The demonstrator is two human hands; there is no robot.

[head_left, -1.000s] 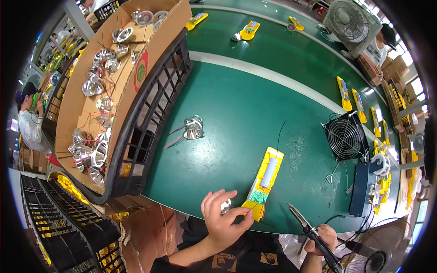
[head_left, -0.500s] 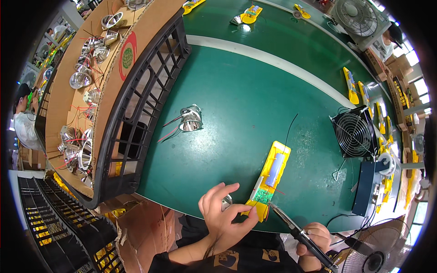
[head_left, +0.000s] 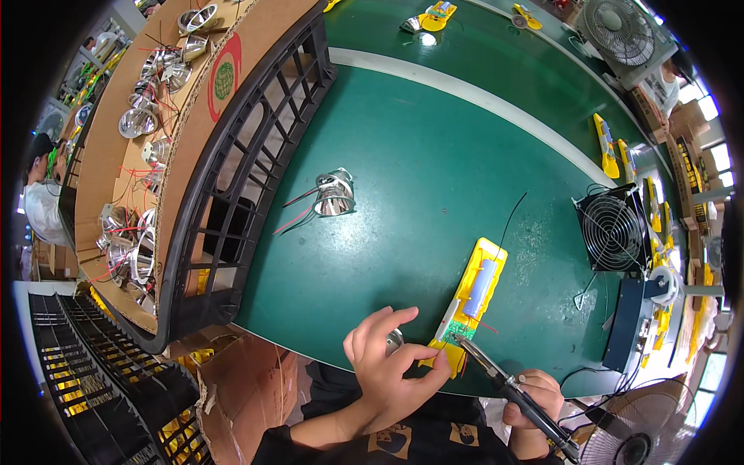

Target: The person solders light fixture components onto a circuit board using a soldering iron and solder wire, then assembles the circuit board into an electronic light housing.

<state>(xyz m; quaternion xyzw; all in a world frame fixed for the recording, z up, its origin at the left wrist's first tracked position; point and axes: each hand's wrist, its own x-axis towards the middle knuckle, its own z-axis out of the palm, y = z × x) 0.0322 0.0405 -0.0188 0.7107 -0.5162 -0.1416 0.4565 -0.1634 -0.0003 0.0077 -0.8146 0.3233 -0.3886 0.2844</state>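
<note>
A yellow plastic flashlight casing (head_left: pixel 487 256) lies slanted on the green bench near me. It holds a blue-purple cylindrical battery (head_left: pixel 480 288) and a small green circuit board (head_left: pixel 463 331); a black and a red wire stick out. My left hand (head_left: pixel 395 372) has thumb and forefinger pinched at the casing's near end, other fingers raised. Whether a thin wire is also pinched is too small to tell. My right hand (head_left: pixel 535 399) grips a soldering iron (head_left: pixel 508 385), its tip at the circuit board. Partly hidden behind my left fingers is a shiny round piece (head_left: pixel 394 339).
A silver reflector (head_left: pixel 335 194) with wires lies left of centre. A black crate (head_left: pixel 225 209) with a cardboard box of reflectors stands left. At right are a small black fan (head_left: pixel 611 231) and a blue box (head_left: pixel 624 322). Beyond the pale strip (head_left: pixel 457 97) lie more yellow casings (head_left: pixel 606 147).
The soldering iron's tip has moved from the board's near right edge up onto the board. My left hand keeps its pinch. The whole view has shifted slightly.
</note>
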